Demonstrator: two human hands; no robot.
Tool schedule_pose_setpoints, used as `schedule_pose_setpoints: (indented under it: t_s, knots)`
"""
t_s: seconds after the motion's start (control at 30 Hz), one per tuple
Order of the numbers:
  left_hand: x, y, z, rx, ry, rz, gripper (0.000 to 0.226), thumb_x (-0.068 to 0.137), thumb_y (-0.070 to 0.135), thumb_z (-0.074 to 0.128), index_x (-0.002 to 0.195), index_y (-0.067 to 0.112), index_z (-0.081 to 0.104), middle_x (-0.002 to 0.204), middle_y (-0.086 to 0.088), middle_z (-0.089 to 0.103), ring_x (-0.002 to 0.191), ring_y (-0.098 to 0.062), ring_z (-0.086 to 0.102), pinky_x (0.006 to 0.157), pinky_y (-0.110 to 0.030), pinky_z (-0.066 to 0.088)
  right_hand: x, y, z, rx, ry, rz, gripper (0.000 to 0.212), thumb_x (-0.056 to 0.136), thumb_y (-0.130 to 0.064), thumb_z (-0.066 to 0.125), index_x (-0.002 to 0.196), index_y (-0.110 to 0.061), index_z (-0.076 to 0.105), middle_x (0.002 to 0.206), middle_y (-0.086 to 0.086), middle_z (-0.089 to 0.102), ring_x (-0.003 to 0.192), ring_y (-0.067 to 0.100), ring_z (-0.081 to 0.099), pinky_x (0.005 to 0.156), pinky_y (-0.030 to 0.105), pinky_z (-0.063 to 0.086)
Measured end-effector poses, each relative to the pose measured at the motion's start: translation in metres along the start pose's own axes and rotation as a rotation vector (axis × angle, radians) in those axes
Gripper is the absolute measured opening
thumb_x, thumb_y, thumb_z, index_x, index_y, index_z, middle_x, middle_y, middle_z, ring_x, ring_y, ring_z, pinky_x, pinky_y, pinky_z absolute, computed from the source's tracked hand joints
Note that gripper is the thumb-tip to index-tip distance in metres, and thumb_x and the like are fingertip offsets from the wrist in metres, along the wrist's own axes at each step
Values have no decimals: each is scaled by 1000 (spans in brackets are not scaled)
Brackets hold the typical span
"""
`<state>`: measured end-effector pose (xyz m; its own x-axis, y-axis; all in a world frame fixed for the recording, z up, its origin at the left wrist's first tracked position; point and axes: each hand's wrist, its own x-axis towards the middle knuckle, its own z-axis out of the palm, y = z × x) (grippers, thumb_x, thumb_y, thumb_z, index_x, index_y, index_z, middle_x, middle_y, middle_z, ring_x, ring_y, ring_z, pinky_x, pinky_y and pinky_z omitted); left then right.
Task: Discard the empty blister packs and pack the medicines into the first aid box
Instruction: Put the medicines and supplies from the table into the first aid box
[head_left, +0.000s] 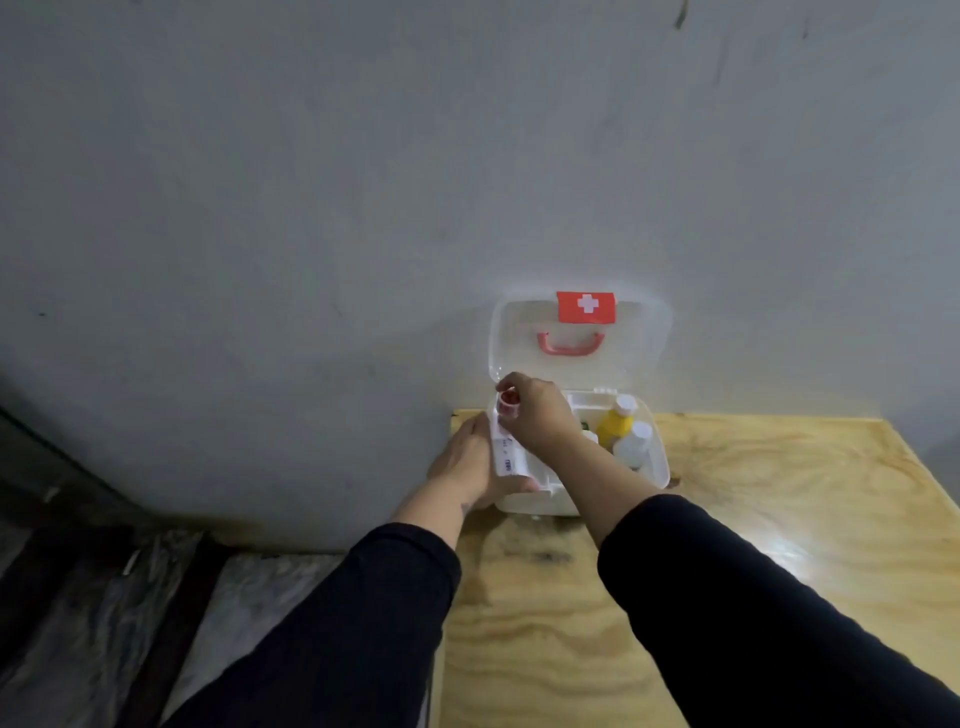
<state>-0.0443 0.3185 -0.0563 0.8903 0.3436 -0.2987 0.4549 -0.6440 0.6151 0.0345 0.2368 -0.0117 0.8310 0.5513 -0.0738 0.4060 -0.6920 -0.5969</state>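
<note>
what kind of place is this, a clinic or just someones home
Most likely a plain room at home, not a clinic, though little shows. A bare plywood table stands against an unpainted grey wall, and the only medical item is a small plastic first aid box with household bottles.

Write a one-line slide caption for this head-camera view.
Right hand lowers a small red-capped container into the open white plastic first aid box while the left hand steadies a white medicine carton.
</note>
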Motion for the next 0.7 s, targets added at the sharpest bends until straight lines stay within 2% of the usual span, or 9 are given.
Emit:
schedule_pose_setpoints:
  t_s: [0.07,0.13,0.27,0.37,0.47,0.57,0.7]
  knots:
    - [0,-1,2,-19,-14,5,88,54,59,80,127,33,38,122,4,56,104,-22,59,87,-44,55,2,-2,0,-4,24,-7,33,87,-11,64,119,-13,59,113,8,69,102,23,65,82,27,50]
    - [-1,1,2,-32,-25,28,83,58,51,81,127,32,39,118,4,58,102,-23,60,85,-43,55,2,-2,-3,-13,50,-12,36,84,-10,66,119,-13,60,111,7,70,101,23,65,78,26,48]
    - [-2,7,-1,-25,-28,63,96,58,51,80,137,36,26,124,5,56,108,-24,60,87,-45,55,2,8,-15,-42,-5,45,35,82,-9,69,115,-17,62,110,7,71,102,24,66,84,30,52]
    - [-2,6,-1,-42,-38,48,94,58,52,81,136,38,30,124,7,57,109,-22,59,90,-43,53,-1,16,-18,-116,-68,71,38,74,-8,76,110,-16,66,112,7,72,104,23,65,87,29,52]
    - [-2,6,-1,-33,-43,45,91,61,52,82,136,36,34,127,7,56,112,-21,58,90,-42,53,-3,17,-13,-165,-70,62,41,72,-11,77,111,-15,65,110,10,71,105,28,63,85,34,52]
    - [-3,6,0,-31,-44,36,94,63,54,80,140,34,29,130,7,55,113,-21,57,89,-39,52,-3,17,-5,-149,-50,78,39,71,-9,76,109,-12,65,109,14,69,103,31,62,84,35,52]
    - [-5,6,1,-12,-44,44,105,57,62,79,143,36,24,135,6,52,119,-23,55,93,-44,52,0,16,-3,-168,-67,79,37,72,-13,77,108,-12,67,112,12,69,105,29,62,90,36,53]
